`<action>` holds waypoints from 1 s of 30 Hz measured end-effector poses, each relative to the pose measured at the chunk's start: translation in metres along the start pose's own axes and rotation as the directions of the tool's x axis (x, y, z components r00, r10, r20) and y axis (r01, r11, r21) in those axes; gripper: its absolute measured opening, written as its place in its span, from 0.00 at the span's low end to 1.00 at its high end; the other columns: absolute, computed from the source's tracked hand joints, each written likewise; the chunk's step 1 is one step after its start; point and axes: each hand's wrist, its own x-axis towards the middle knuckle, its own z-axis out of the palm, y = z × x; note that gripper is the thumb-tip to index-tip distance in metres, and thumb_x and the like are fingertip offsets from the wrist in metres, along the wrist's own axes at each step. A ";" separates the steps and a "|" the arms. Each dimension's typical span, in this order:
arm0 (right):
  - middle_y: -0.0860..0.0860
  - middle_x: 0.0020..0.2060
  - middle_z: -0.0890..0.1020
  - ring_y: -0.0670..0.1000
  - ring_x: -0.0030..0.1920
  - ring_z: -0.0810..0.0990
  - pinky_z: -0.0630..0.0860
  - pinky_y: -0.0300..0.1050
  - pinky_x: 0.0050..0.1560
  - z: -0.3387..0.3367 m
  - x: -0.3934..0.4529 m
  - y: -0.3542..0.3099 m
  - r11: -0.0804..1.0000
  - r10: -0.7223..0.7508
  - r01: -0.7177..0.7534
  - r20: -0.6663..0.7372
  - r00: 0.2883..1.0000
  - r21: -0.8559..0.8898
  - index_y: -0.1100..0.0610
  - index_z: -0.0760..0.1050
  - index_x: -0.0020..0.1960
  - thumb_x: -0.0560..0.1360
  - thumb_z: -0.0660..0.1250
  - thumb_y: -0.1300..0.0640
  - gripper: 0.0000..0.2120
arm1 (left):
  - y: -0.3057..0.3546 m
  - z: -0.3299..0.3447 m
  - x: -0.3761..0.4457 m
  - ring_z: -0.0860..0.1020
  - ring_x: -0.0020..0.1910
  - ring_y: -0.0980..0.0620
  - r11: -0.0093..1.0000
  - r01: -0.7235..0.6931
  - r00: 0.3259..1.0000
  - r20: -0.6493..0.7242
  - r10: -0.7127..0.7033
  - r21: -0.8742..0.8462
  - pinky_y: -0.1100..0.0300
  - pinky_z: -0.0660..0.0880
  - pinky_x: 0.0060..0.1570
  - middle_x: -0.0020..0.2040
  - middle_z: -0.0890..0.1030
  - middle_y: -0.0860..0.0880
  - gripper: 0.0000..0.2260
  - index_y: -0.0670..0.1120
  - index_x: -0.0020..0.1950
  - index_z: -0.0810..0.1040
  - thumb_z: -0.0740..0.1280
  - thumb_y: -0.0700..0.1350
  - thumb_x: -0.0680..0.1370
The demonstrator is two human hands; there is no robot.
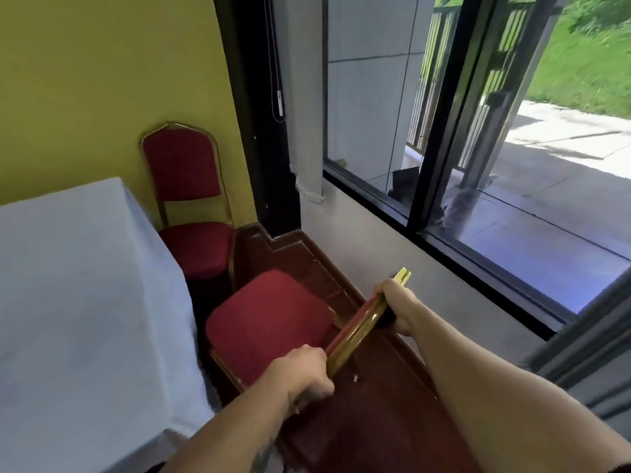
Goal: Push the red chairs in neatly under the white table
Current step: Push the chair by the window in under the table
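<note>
Hands, L hand [300, 373] & R hand [396, 307], both clenched round gold top rail of red chair [269, 322] beside white table [78, 302].

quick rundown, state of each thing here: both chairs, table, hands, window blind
near red chair: seat still out beside the table, backrest top gripped by both hands
far red chair: upright by the yellow wall, seat edge partly under the cloth
white table: covered with a white cloth
left hand: grip closed on the backrest top
right hand: grip closed on the backrest top
window blind: partly lowered at the window's left edge
</note>
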 end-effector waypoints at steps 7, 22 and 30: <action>0.60 0.42 0.78 0.60 0.40 0.81 0.81 0.58 0.54 -0.009 0.048 -0.039 0.986 -0.012 0.037 0.153 0.988 -0.161 0.62 0.74 0.49 0.57 0.67 0.61 0.20 | 0.046 -0.013 0.014 0.79 0.61 0.41 0.972 0.184 0.982 -0.010 -0.188 -0.145 0.52 0.77 0.57 0.64 0.78 0.43 0.20 0.45 0.67 0.76 0.66 0.48 0.76; 0.59 0.50 0.82 0.59 0.48 0.84 0.83 0.61 0.55 0.013 0.065 -0.042 0.980 -0.102 0.116 0.090 0.991 -0.162 0.57 0.65 0.67 0.65 0.73 0.57 0.33 | 0.063 -0.029 0.043 0.80 0.57 0.40 0.930 0.275 0.961 0.046 -0.272 -0.244 0.46 0.80 0.58 0.60 0.79 0.43 0.21 0.44 0.64 0.77 0.66 0.47 0.72; 0.61 0.53 0.80 0.60 0.48 0.84 0.85 0.62 0.49 0.007 0.068 -0.040 0.974 -0.081 0.119 0.194 0.978 -0.195 0.52 0.60 0.72 0.65 0.69 0.64 0.38 | 0.057 -0.019 0.050 0.81 0.55 0.41 0.899 0.231 0.973 0.068 -0.222 -0.372 0.47 0.80 0.59 0.59 0.80 0.43 0.26 0.46 0.65 0.77 0.61 0.48 0.67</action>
